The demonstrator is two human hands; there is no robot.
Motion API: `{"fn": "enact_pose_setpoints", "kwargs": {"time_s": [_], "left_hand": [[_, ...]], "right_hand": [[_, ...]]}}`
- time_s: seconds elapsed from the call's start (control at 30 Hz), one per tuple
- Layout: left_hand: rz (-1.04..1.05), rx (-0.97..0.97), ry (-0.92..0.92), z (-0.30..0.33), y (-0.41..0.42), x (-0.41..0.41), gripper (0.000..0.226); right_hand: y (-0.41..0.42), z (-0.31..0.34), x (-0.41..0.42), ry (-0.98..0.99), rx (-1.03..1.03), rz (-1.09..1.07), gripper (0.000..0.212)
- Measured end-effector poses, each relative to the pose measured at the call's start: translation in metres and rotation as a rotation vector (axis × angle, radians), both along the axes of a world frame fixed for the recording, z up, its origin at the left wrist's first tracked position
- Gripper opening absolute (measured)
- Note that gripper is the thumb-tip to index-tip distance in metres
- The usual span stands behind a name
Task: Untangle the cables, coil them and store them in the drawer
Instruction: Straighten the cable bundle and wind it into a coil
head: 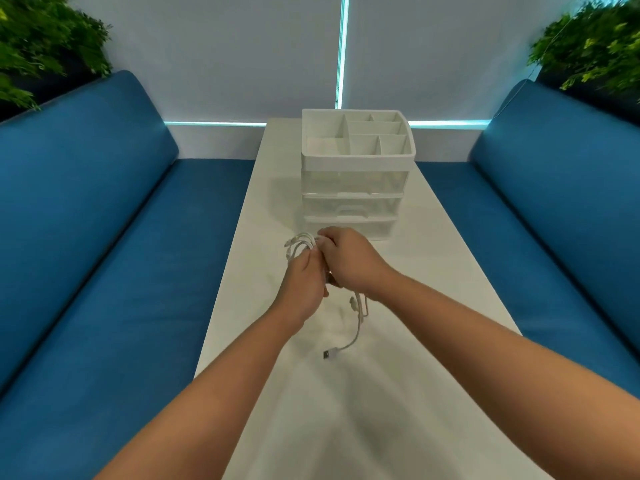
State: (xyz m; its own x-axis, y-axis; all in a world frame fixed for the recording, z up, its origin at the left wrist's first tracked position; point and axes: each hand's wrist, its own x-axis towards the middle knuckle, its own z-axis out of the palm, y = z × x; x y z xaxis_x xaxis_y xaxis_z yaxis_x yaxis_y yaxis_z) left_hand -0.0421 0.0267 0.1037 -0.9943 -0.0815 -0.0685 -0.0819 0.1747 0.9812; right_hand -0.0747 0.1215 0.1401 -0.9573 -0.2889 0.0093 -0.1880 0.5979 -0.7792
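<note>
A bundle of white cables (298,248) is held above the white table (398,393), between both hands. My left hand (304,289) grips the lower part of the bundle and my right hand (349,261) pinches it from the right. Loops stick out to the upper left. A loose end with a USB plug (329,354) hangs down and rests on the table under my right wrist. Just beyond my hands stands a white drawer unit (353,188) with three clear drawers, all shut, and a divided tray on top.
Blue sofa cushions (104,237) run along both sides of the narrow table. Green plants (45,39) sit in the upper corners. A white wall with a cyan light strip (343,50) is behind the drawer unit.
</note>
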Motion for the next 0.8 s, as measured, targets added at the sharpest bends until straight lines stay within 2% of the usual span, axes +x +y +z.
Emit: {"fn": "enact_pose_setpoints", "kwargs": {"time_s": [0.2,0.33,0.4,0.5,0.63,0.8], "left_hand": [[0.173,0.527,-0.177,-0.007,-0.001,-0.009,0.042],[0.082,0.848,-0.225,-0.007,-0.008,-0.011,0.046],[0.027,0.897,-0.235,-0.005,-0.014,-0.011,0.047],[-0.032,0.907,-0.206,-0.003,-0.019,-0.01,0.044],[-0.071,0.947,-0.185,-0.003,-0.021,-0.009,0.027],[-0.156,0.965,-0.21,0.001,-0.02,-0.005,0.034]], "right_hand": [[-0.012,-0.013,0.029,0.221,0.051,-0.043,0.036],[-0.014,-0.02,0.04,0.262,-0.043,-0.017,0.039],[-0.01,-0.029,0.04,0.353,0.015,0.016,0.043],[-0.005,-0.037,0.039,0.378,-0.01,0.013,0.044],[-0.004,-0.039,0.04,0.437,-0.084,0.035,0.042],[-0.001,-0.045,0.04,0.496,-0.156,0.01,0.036]]}}
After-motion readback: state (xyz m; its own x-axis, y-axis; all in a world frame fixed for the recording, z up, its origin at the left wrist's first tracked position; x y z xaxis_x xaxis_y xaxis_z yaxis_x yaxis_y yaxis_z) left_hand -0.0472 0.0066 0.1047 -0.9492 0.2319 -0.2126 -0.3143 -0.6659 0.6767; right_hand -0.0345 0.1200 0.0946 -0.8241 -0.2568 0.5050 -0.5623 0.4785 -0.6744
